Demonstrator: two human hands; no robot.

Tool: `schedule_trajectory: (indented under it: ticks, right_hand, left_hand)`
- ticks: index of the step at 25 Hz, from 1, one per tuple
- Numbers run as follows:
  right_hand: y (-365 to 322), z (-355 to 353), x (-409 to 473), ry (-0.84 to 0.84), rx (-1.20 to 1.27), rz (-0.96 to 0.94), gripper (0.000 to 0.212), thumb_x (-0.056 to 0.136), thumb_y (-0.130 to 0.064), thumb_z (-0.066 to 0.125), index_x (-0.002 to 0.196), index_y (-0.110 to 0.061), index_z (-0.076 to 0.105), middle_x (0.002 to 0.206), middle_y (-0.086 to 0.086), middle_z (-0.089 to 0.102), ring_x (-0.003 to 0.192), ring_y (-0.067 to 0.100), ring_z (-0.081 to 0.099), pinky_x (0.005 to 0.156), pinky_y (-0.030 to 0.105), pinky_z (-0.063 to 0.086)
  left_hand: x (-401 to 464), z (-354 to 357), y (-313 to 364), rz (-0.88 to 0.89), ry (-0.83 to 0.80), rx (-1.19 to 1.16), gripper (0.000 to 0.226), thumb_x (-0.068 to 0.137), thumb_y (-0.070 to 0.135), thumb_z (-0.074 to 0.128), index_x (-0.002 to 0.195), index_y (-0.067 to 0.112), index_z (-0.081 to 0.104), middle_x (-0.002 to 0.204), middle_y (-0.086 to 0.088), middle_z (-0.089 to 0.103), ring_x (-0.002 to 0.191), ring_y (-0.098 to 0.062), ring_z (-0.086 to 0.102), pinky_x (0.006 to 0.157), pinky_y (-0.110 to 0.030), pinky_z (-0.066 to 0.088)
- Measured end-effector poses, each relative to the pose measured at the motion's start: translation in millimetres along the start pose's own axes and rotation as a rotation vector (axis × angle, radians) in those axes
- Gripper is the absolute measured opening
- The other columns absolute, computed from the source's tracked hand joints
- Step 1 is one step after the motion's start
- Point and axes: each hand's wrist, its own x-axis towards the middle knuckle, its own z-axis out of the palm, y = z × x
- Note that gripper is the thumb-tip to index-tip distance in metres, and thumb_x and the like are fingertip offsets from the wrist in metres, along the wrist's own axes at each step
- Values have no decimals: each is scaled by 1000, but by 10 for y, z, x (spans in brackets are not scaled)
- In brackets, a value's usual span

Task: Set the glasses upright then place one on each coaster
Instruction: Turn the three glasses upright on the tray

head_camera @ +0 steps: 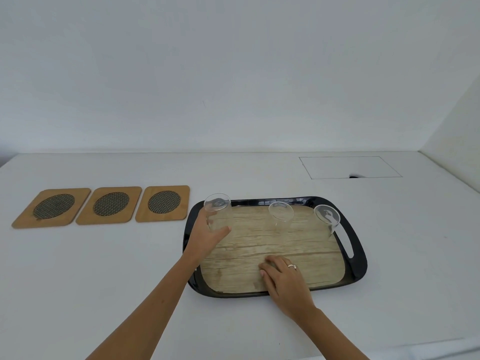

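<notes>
Three clear glasses stand upside down along the far side of a black tray (359,258) with a wood-pattern floor. My left hand (207,236) wraps around the left glass (217,207) at the tray's far left corner. The middle glass (281,213) and the right glass (327,218), which bears a white print, stand untouched. My right hand (284,276) lies flat on the tray's near part, fingers spread, a ring on one finger. Left of the tray lie three wooden coasters with dark mesh centres: left coaster (53,207), middle coaster (110,204), right coaster (164,203), all bare.
Everything rests on a white table (104,268) against a white wall. A thin rectangular outline with a small dark notch (349,167) marks the table's far right. The wall angles in at the right edge.
</notes>
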Motion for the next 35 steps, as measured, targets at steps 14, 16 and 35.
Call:
schedule_trajectory:
  ticks: [14,16,35]
  right_hand:
    - [-27,-27,7,-7,11,12,15,92,-27,55,101,-24,66,111,-4,64,102,15,61,80,31,49]
    - [-37,-49,20,-25,26,-3,15,91,-25,56,101,-22,67,112,-2,65,102,17,61,80,32,49]
    - [1057,-1078,794,35,186,491,42,79,-57,62,114,-33,60,119,3,48,110,27,49,89,43,44]
  left_hand:
    - [-108,40,-71,-27,-29,7,62,75,11,74,119,31,36,114,8,46,113,-12,45,79,-11,36]
    - [-114,2,-47,-39,-81,11,74,75,12,76,133,23,30,130,2,44,126,-16,40,93,-19,41]
    - [-333,-854,-887,-146,117,1029,57,96,41,24,146,16,25,157,-11,21,145,-35,17,116,-54,18]
